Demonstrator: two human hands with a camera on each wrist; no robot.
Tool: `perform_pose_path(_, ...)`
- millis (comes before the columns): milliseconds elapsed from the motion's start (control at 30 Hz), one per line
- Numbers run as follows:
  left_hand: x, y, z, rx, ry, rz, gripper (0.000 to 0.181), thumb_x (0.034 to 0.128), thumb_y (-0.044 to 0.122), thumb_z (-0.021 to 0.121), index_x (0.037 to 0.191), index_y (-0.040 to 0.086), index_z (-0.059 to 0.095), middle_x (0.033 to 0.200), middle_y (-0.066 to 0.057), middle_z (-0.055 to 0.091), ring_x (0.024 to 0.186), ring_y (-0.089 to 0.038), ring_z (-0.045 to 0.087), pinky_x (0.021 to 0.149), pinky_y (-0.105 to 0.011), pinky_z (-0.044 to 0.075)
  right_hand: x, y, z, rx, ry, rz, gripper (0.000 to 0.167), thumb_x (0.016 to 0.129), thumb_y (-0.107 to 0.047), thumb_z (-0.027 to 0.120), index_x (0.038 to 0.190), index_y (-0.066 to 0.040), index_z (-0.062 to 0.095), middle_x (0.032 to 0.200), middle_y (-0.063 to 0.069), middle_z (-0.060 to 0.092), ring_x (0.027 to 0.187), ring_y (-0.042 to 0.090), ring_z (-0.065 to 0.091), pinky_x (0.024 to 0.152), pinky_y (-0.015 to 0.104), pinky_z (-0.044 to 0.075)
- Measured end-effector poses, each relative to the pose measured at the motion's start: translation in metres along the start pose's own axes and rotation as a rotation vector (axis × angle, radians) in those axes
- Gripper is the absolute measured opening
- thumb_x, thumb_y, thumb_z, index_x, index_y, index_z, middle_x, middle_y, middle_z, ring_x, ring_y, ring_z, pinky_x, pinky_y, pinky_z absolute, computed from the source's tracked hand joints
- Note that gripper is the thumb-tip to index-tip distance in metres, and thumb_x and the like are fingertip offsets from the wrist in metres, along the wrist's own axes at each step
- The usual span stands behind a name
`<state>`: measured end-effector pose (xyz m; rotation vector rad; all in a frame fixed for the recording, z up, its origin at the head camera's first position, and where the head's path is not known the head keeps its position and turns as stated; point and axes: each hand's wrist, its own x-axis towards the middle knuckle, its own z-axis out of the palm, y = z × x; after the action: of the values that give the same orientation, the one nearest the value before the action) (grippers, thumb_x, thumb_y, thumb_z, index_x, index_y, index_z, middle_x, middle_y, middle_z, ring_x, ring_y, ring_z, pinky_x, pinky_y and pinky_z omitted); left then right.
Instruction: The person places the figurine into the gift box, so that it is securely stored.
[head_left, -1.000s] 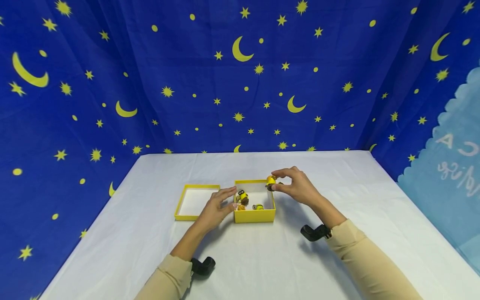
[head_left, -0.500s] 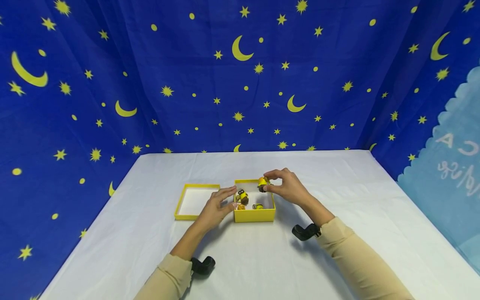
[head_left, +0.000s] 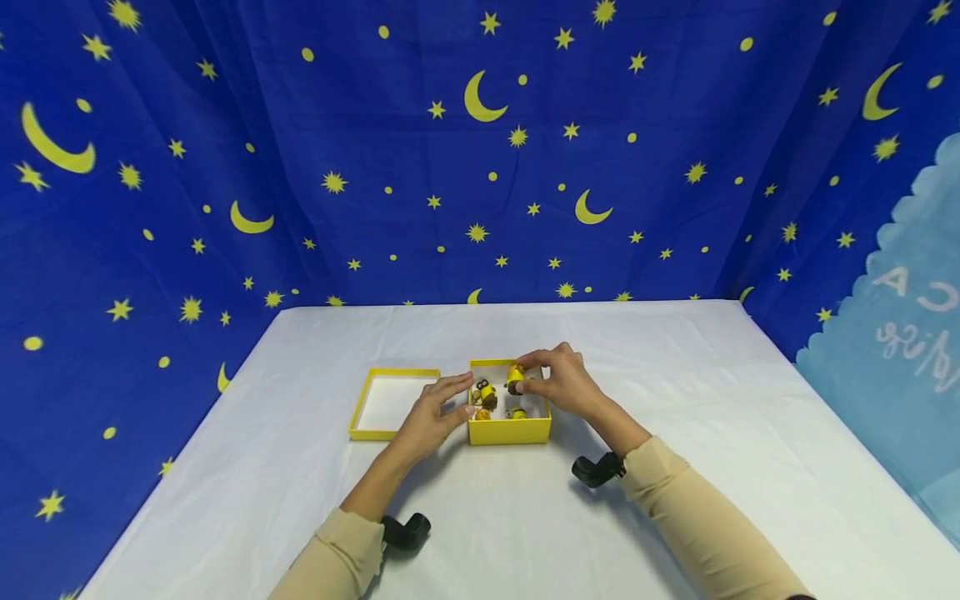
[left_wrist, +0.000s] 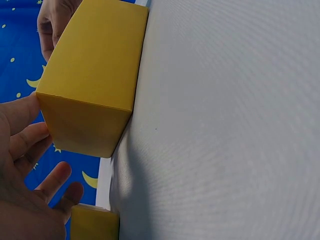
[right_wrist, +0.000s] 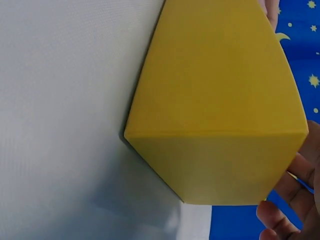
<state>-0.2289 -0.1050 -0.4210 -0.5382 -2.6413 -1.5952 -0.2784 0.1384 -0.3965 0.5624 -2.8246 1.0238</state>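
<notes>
A yellow box (head_left: 509, 432) with a white inside stands on the table, its top uncovered. Between thumb and fingers, my right hand (head_left: 562, 383) pinches a small yellow Minion figure (head_left: 514, 377) over the box's back right part. Inside lie a goggled Minion figure (head_left: 488, 393) at the left, another yellow figure (head_left: 517, 414) near the front wall, and a small orange-yellow piece (head_left: 483, 414) in the front left corner. My left hand (head_left: 427, 421) touches the box's left edge with extended fingers. Both wrist views show the box's outer walls (left_wrist: 95, 55) and hide its contents.
Left of the box lies a shallow yellow lid (head_left: 372, 435), white side up, partly behind my left hand. White cloth (head_left: 510, 517) covers the table. A blue curtain (head_left: 375, 125) with moons and stars hangs behind and at the sides.
My right hand has moved left and down with the Minion figure, from the box's right rim to over its inside. The left hand, box and lid have stayed put.
</notes>
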Motion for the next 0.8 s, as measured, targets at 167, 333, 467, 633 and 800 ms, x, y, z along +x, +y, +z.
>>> perform_pose_path(167, 0.0, 0.0, 0.0, 0.007, -0.003, 0.003, 0.047, 0.0911, 0.017, 0.062, 0.136, 0.011, 0.051, 0.144, 0.003, 0.046, 0.136, -0.026, 0.033, 0.112, -0.052, 0.03, 0.001, -0.001, 0.005, -0.028, -0.003, 0.017, 0.039, 0.078, -0.03, 0.077, 0.114, -0.017, 0.069, 0.101, -0.002, 0.073, 0.097, 0.031, 0.045, 0.081, 0.037, 0.027)
perform_pose_path(333, -0.001, -0.001, 0.0, 0.001, -0.011, 0.004, 0.047, 0.0914, 0.017, 0.061, 0.137, 0.011, 0.05, 0.145, 0.003, 0.046, 0.136, -0.026, 0.033, 0.112, -0.051, 0.031, 0.001, -0.001, 0.01, -0.044, -0.016, 0.022, 0.038, 0.078, -0.028, 0.076, 0.114, -0.018, 0.069, 0.102, -0.001, 0.074, 0.096, 0.028, 0.045, 0.082, 0.039, 0.028)
perform_pose_path(467, 0.0, -0.002, 0.001, -0.004, -0.016, 0.011, 0.047, 0.0916, 0.017, 0.061, 0.137, 0.01, 0.05, 0.145, 0.002, 0.045, 0.136, -0.026, 0.033, 0.112, -0.051, 0.031, 0.002, 0.0, 0.012, -0.041, -0.024, 0.063, 0.036, 0.078, -0.028, 0.076, 0.113, -0.02, 0.07, 0.103, -0.002, 0.073, 0.095, 0.023, 0.043, 0.083, 0.038, 0.028)
perform_pose_path(633, 0.0, 0.0, 0.0, 0.003, -0.007, 0.013, 0.047, 0.0913, 0.016, 0.061, 0.136, 0.01, 0.05, 0.144, 0.002, 0.046, 0.135, -0.026, 0.034, 0.112, -0.051, 0.031, 0.005, -0.003, 0.014, -0.089, -0.035, 0.078, 0.036, 0.078, -0.03, 0.077, 0.111, -0.021, 0.07, 0.104, -0.004, 0.073, 0.093, 0.021, 0.042, 0.079, 0.036, 0.027)
perform_pose_path(800, -0.001, 0.0, 0.0, 0.008, 0.004, 0.026, 0.047, 0.0906, 0.015, 0.062, 0.136, 0.009, 0.051, 0.144, 0.0, 0.047, 0.134, -0.027, 0.035, 0.111, -0.051, 0.032, 0.008, -0.009, 0.014, -0.187, -0.069, 0.095, 0.036, 0.077, -0.031, 0.078, 0.111, -0.023, 0.071, 0.106, -0.005, 0.073, 0.09, 0.02, 0.043, 0.074, 0.034, 0.026)
